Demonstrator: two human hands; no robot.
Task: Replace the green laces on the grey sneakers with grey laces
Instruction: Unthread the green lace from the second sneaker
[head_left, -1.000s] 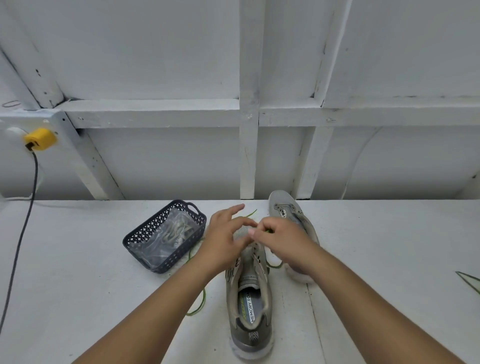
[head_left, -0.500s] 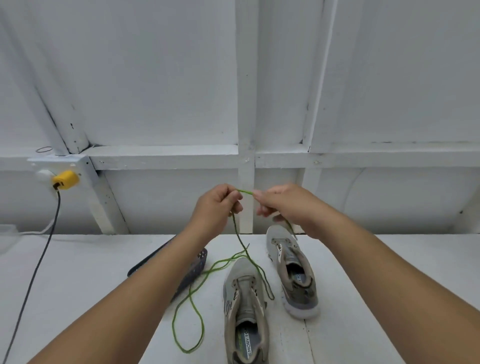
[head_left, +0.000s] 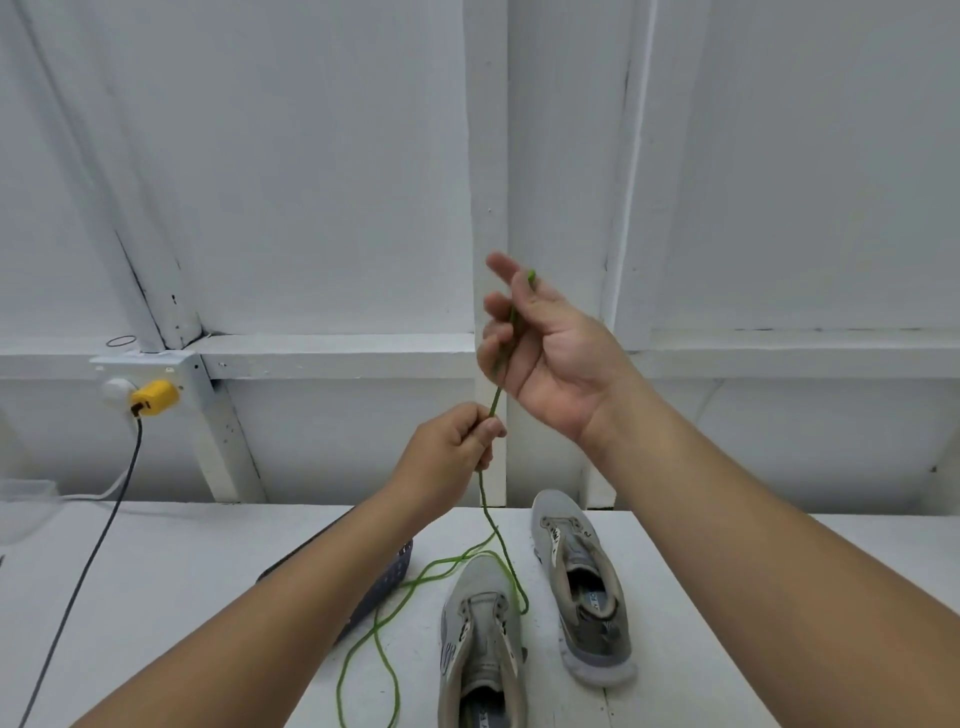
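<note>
Two grey sneakers stand on the white table: the near one (head_left: 480, 644) at the bottom centre, the other (head_left: 584, 587) to its right. No lace shows in their eyelets. A green lace (head_left: 491, 525) rises from the table, where it lies in loops beside the near sneaker. My left hand (head_left: 452, 457) pinches the lace in mid-air above the shoes. My right hand (head_left: 545, 353) is raised higher, palm towards me, and the lace runs across its curled fingers with its tip poking out on top.
A dark perforated basket (head_left: 387, 579) sits left of the near sneaker, mostly hidden behind my left forearm. On the wall at left, a yellow plug (head_left: 153, 397) sits in a socket, and its black cable (head_left: 78, 582) crosses the table.
Both hands rose from the near sneaker, drawing the green lace up and out. My right hand has since climbed higher and turned palm towards me.
</note>
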